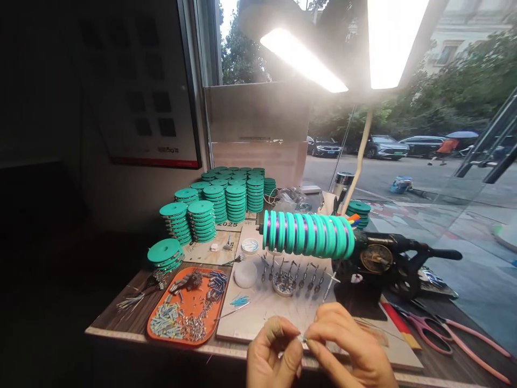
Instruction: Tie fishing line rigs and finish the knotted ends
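My left hand (277, 347) and my right hand (349, 345) meet at the front edge of the light board (230, 318). Thumb and fingers of both are pinched together around a tiny pale piece (302, 338), too small to name. Beyond them, a row of green foam line spools (309, 234) wound with purple line sits on the shaft of a black hand-cranked winder (375, 256). Below the spools, several small dark fishing-rig parts (301, 275) hang in a row above the board. A round dish (283, 293) of small metal bits stands under them.
An orange tray (221, 318) of sleeves and metal fittings lies left. Stacks of green spools (214, 205) stand behind it. Blue-handled thin pieces (240, 300) lie on the board. Scissors (432, 334) and pink-handled pliers (476, 345) lie right. A lamp (305, 59) hangs overhead.
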The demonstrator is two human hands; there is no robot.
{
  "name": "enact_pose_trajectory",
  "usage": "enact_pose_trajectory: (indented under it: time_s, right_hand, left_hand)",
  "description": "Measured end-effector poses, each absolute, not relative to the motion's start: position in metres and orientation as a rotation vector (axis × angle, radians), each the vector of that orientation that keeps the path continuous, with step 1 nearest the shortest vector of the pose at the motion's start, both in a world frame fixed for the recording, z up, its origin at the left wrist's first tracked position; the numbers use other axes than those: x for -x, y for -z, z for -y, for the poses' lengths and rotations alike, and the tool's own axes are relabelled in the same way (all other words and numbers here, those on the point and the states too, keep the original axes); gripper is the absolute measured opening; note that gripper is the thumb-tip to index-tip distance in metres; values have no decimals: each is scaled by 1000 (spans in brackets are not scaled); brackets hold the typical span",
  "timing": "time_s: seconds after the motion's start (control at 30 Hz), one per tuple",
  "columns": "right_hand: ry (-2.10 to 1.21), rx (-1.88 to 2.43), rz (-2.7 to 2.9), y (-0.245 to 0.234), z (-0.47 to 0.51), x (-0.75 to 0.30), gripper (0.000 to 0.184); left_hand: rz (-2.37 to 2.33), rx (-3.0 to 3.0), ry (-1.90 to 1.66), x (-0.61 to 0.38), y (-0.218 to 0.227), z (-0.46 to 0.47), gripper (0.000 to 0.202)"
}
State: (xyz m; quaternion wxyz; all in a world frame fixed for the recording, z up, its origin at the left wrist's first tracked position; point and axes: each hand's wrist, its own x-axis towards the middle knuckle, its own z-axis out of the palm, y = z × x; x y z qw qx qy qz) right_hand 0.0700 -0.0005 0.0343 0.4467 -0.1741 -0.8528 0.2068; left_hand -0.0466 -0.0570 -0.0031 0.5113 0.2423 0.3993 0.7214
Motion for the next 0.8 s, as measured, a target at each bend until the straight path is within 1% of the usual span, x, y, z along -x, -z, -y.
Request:
enact_pose_trajectory:
  time_s: [0.17,0.33,0.43,0.5,0.7,0.8]
  right_hand:
    - [-435,442,2180,-28,5,-70,9]
    - [-312,523,2268,-30,8,-76,8]
    - [-232,620,2228,-30,11,-81,12]
    - [-210,642,2227,-30,11,-84,12]
    - [-308,536,2358,-36,7,-88,13]
    - [-352,513,2347,-36,8,-87,13]
  left_hand:
    - [-861,-572,-1788,45,0,58,24]
    - [-808,-445,-1706,41,0,59,23]
    - [-782,-393,-1682,39,-1,59,23]
    - [-777,-399,-1665,39,-3,59,23]
    - [-787,-461,-1419,46,-4,63,26]
    - [-768,-474,-1362,49,-1,64,27]
